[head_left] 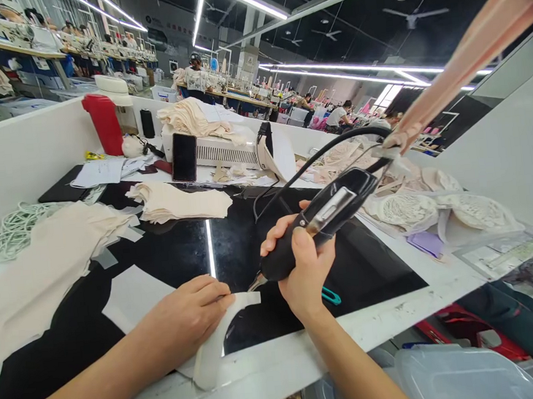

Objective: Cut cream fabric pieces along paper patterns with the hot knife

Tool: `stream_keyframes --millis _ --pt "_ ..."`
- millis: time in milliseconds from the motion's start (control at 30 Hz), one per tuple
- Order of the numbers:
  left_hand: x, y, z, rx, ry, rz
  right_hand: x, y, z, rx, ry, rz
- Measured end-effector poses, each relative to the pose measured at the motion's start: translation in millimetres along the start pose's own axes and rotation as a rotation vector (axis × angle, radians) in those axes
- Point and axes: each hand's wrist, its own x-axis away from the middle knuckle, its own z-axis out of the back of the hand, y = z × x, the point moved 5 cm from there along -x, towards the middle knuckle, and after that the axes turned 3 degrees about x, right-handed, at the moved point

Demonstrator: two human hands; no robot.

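My right hand (306,264) is wrapped round a black corded hand tool (323,219) with a pointed metal tip; its exact kind I cannot tell. The tip points down-left, close to the end of a cream fabric strip (211,351). My left hand (196,309) has its fingers pressed together on that strip, near the tip. The strip curves over the front edge of the black glossy board (369,277). A pale flat piece (135,296) lies partly beneath my left forearm. From the tool's rear, a stretched pink fabric band (462,55) runs up to the right.
Stacked cream cloth pieces (178,200) lie behind my hands, with a larger cloth pile (54,259) at left. A phone (184,157) leans against a white machine (226,150). Lace cups (406,213) heap at right. A teal snips-like item (331,296) lies beside my right wrist.
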Motion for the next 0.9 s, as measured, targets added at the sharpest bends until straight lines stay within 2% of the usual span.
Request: stream_keyframes --millis 233,533,900 --pt "1 -1 -0.7 -0.004 -0.004 -0.002 1 2 5 0.011 -0.013 0.008" --pt "2 -3 -0.7 0.058 -0.045 0.044 4 -8 1 -0.076 -0.011 -0.007" --pt "3 -4 -0.1 0.068 -0.05 0.07 14 -2 -4 -0.102 -0.055 -0.038"
